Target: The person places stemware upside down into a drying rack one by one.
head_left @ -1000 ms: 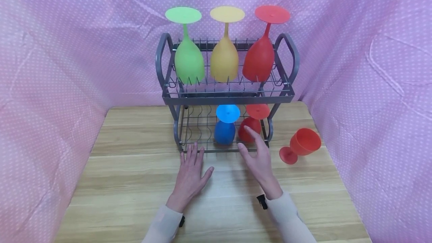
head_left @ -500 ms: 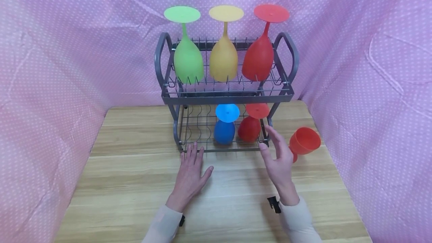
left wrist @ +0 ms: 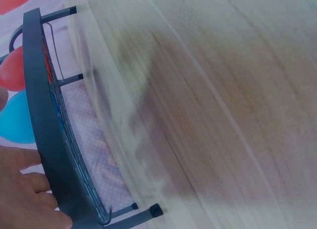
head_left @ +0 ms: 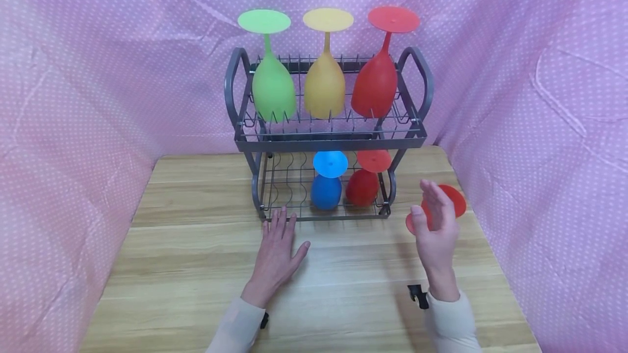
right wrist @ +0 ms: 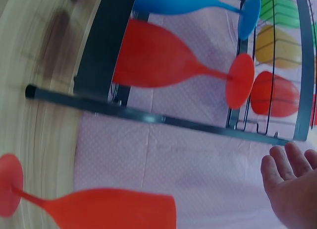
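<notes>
A red wine glass (head_left: pixel 454 199) stands upright on the table to the right of the rack; in the right wrist view its bowl (right wrist: pixel 114 206) is at the bottom. My right hand (head_left: pixel 436 238) is raised in front of that glass and partly hides it in the head view. Its fingers are extended, the thumb apart, and nothing lies between them. At the rack's front left my left hand (head_left: pixel 276 260) has its fingers spread, fingertips at the lower front bar (left wrist: pixel 52 135). On the lower tier, a blue wine glass (head_left: pixel 326 192) and another red one (head_left: pixel 362 188) are upside down.
The two-tier dark wire dish rack (head_left: pixel 331 145) stands at the back of the wooden table (head_left: pixel 186 255). Its upper tier bears upside-down green (head_left: pixel 275 89), yellow (head_left: pixel 325 89) and red wine glasses (head_left: pixel 375 87). Pink dotted cloth (head_left: pixel 83 97) surrounds the table.
My right hand has moved right, from before the red glass on the lower tier to the red glass on the table. My left hand and the glasses have stayed in place.
</notes>
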The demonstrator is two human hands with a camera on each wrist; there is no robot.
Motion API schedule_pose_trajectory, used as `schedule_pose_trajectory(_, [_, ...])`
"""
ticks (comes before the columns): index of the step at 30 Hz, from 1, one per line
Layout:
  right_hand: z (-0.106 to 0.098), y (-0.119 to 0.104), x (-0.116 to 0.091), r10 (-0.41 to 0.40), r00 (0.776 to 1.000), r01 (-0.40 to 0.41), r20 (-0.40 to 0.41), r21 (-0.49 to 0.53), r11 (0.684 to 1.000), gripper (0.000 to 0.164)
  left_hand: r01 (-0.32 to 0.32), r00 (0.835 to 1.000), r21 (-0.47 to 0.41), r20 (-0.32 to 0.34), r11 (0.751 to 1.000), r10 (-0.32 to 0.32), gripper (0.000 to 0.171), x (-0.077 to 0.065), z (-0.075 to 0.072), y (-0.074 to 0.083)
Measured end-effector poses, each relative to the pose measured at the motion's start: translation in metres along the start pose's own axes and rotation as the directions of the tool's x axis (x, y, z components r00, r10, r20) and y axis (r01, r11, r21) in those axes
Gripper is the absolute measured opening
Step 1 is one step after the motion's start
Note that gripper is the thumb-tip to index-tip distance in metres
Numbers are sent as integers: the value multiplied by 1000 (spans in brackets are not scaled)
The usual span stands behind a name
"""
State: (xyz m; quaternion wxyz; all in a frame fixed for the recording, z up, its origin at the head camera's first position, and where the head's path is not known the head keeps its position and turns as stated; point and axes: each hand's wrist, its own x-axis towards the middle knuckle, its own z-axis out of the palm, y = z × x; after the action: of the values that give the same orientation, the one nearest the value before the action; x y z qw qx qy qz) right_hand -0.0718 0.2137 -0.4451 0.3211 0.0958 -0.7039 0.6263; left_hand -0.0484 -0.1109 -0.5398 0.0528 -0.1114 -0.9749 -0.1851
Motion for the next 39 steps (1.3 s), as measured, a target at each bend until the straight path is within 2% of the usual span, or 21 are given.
schedule_pose_trajectory(3, [-7, 1, 2, 12, 999, -11, -35, 14, 1000, 52, 0, 1000, 0, 1, 1000, 0, 78, 0, 1, -1])
schedule_pose_trajectory(7, [-18, 4, 5, 29, 997, -30, -76, -17, 999, 51, 0, 1000, 0, -2, 1000, 0, 78, 0, 1, -1])
schedule_pose_trajectory(18, [-53, 24, 7, 93, 980, -133, -178, -224, 965, 51, 3, 1000, 3, 16, 1000, -3, 78, 1, 0, 0])
schedule_pose_trajectory(21, [-54, 19, 7, 115, 973, -166, -202, -257, 952, 51, 2, 1000, 2, 13, 1000, -2, 78, 0, 0, 0])
schedule_pose_trajectory(25, [-61, 21, 6, 172, 965, -225, -200, -280, 933, 54, 1, 1000, -5, 7, 1000, -1, 78, 0, 0, 0])
schedule_pose_trajectory(29, [-75, 43, 3, 226, 957, -273, -180, -308, 912, 62, -1, 1000, -10, 1, 1000, 1, 77, 0, 0, 0])
schedule_pose_trajectory(31, [-78, 46, 1, 256, 952, -299, -170, -322, 898, 67, -2, 1000, -12, 0, 1000, 2, 77, 0, 1, -1])
schedule_pose_trajectory(39, [-84, 63, -2, 415, 900, -435, -130, -261, 862, 84, -3, 1000, -8, 6, 1000, 3, 77, 0, 1, -1])
